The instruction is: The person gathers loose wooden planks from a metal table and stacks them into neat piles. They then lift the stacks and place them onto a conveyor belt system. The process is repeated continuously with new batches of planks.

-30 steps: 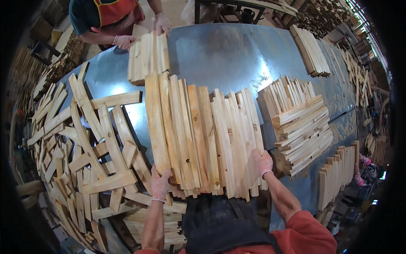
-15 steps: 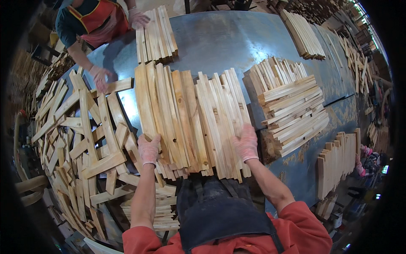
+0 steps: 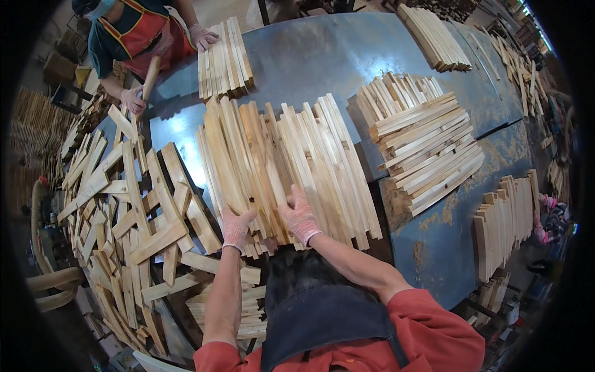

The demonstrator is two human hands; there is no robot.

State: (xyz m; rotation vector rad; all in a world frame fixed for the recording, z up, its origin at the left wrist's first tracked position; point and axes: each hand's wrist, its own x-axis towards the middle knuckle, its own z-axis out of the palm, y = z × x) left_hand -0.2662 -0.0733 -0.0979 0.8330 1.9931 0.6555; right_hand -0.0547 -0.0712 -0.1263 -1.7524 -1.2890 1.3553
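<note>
A row of pale wooden slats (image 3: 328,167) lies side by side on the table in front of me, running away from my body. My left hand (image 3: 238,228), in a pinkish work glove, grips slats at the near end of the row's left part. My right hand (image 3: 300,214), gloved alike, is closed on a slat (image 3: 270,167) near the row's middle, its thumb toward the left hand. Some slats between the hands sit raised and slightly askew from their neighbours. The undersides of the slats and some fingertips are hidden.
A loose pile of slats (image 3: 130,217) lies left. Stacked slats (image 3: 427,152) stand right, others (image 3: 503,223) farther right and at the table's (image 3: 297,56) far edge. Across the table, a gloved co-worker's hand (image 3: 132,99) holds a slat; the other rests on a bundle (image 3: 226,59).
My right hand has left the row's right side and moved left to its middle. My left hand has shifted slightly right. The co-worker has lifted a slat from the pile.
</note>
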